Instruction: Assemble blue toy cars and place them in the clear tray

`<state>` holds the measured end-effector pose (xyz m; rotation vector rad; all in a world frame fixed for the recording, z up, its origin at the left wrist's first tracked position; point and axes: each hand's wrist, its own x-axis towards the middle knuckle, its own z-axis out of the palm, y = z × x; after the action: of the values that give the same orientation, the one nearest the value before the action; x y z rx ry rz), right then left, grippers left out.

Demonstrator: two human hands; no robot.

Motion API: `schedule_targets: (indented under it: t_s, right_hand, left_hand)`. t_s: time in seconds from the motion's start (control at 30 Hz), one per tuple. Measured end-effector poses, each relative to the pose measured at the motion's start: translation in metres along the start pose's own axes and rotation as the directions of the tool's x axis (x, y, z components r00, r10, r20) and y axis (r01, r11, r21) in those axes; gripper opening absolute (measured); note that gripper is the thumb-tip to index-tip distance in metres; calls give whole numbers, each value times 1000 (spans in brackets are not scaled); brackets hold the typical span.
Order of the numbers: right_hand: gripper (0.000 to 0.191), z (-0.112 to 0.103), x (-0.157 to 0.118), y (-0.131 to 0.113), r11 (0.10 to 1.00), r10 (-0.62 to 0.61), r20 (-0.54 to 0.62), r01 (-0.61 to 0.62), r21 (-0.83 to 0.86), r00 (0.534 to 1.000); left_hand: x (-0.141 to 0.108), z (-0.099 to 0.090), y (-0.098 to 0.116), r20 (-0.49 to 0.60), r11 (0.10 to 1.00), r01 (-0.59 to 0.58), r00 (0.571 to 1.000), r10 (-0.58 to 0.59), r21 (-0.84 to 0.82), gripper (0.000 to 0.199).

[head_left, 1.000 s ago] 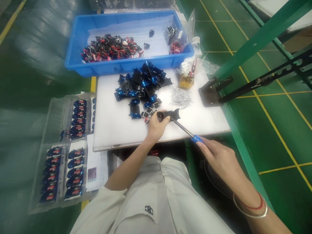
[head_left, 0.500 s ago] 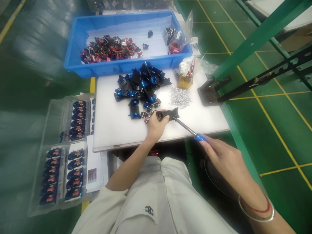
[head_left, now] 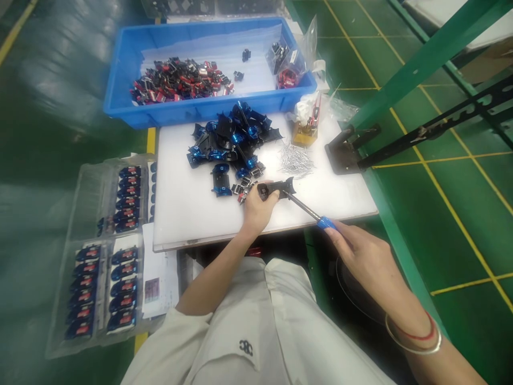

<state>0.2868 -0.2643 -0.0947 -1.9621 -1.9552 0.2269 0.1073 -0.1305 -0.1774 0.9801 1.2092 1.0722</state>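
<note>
over the white board point(head_left: 200, 219), left hand point(head_left: 256, 213) pinches a black part point(head_left: 285, 187), right hand point(head_left: 366, 254) grips a blue-handled tool point(head_left: 304, 206), tip at it (next push likely needs both steady).

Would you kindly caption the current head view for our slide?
Left hand grips a black part; right hand holds a blue-handled tool with its tip there.

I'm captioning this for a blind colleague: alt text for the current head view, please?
A left hand steadies a black part on a white table while the right hand holds a blue-handled tool to it. Beyond lie metal pins, a blue-and-black pile and a blue bin of red-and-black pieces.
</note>
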Motion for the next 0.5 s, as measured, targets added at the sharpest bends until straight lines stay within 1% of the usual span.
schedule_targets:
  t_s: [0.1,0.3,0.5]
  right_hand:
    - [60,0,0,0,1000,3,2,-3,-3,1000]
    - [59,0,-1,0,999,38,51,-37,-30,998]
    - [63,-1,-3,-2,998,42,76,-38,-58,996]
  left_hand:
    - [0,0,0,4,1000,-1,1000,1,4,27]
    - [-1,1,4,6,998,-7,1000,7,67,27]
    - [-2,2,7,1,994,-8,1000,8,112,28]
